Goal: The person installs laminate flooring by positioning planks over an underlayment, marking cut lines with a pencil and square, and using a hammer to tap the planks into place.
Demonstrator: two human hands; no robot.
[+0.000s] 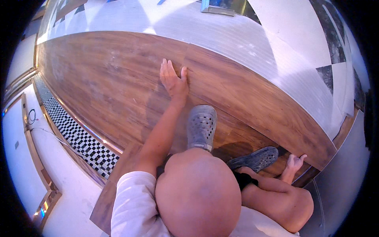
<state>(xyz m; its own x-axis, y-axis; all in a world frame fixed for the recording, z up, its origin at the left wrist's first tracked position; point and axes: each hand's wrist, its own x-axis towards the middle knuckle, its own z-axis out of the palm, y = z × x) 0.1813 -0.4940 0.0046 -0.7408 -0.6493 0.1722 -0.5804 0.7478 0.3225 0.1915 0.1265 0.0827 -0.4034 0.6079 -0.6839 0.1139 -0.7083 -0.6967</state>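
My left hand [173, 81] lies on the wood-look flooring [98, 79], fingers apart, beside the seam at the end of a long loose-edged plank [256, 94]. Near that plank's right end, my right hand [295, 162] grips its lower edge, fingers partly hidden. A dark gap shows beside it. My two grey perforated clogs [201, 122] rest on the flooring below the plank, with my bent knees filling the lower middle of the view.
Pale underlay [248, 51] lies beyond the planks, with a metal square [217, 11] on it. A checkered tile strip [79, 130] and white panels [15, 146] with a cable are at left. A grey surface [343, 166] borders the right.
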